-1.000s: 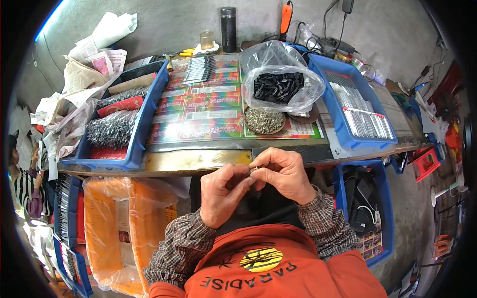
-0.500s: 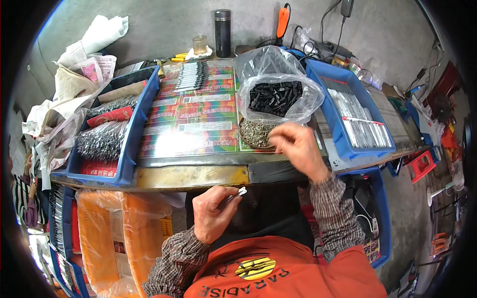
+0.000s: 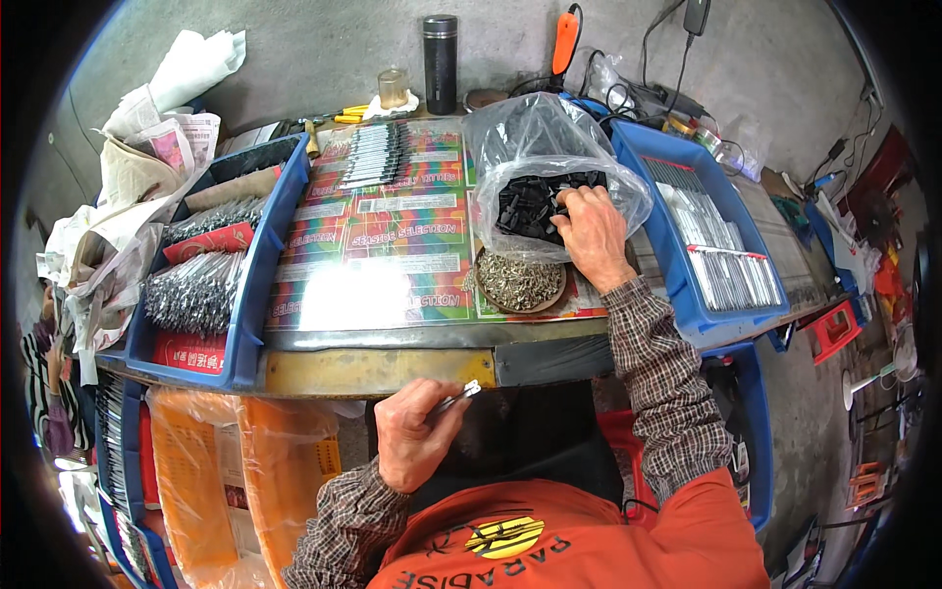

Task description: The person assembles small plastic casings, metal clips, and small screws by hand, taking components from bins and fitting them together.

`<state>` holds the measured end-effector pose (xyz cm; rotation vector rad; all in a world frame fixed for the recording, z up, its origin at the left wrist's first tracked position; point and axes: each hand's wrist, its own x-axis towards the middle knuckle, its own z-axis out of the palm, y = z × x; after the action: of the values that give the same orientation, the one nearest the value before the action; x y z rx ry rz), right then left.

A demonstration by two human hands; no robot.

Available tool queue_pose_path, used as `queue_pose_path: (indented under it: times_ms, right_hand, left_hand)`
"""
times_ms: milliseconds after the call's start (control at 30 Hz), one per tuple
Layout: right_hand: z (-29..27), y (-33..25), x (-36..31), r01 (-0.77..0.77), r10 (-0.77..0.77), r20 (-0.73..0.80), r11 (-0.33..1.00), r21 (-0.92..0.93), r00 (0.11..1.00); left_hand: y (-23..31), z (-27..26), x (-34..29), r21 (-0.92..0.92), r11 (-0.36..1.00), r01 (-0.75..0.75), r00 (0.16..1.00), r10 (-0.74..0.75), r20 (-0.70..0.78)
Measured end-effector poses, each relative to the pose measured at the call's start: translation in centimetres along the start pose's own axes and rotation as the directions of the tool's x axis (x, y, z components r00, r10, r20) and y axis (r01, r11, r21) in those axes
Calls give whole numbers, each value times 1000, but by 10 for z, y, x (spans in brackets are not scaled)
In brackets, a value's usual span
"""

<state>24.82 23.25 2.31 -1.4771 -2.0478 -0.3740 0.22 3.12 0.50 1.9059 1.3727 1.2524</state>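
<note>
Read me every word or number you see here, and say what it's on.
I won't copy wording, but lettering shows on:
Red-orange garment: large dark letters, upside down here.
Colourful printed sheets: repeated capitals.
Lower red card, left: pale characters.
Crumpled newspapers, left: too small to read.

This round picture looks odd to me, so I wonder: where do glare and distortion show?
In the head view, white glare washes out part of the colourful printed sheet; in that same head view, the front edge of the workbench curves and the corners go black.
</note>
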Motion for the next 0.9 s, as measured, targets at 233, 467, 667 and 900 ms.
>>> queue_pose_path:
  times_ms: [233, 467, 667, 900]
  right_hand:
    - [-1, 9, 3, -38, 38, 7, 980, 195, 999]
    - [-34, -1, -15, -33, 61, -91, 959, 283, 994]
    - [-79, -48, -67, -235, 154, 177, 658, 715, 972]
    - [-99, -90, -128, -362, 14, 377, 316, 877, 926]
  left_hand:
    - [-4, 1, -1, -29, 999, 18, 1000, -18, 18]
    - [0, -1, -6, -36, 999, 23, 999, -23, 22]
    - [7, -1, -11, -35, 999, -3, 1000, 3, 0]
    - [21, 2, -20, -71, 997, 0, 999, 2, 38]
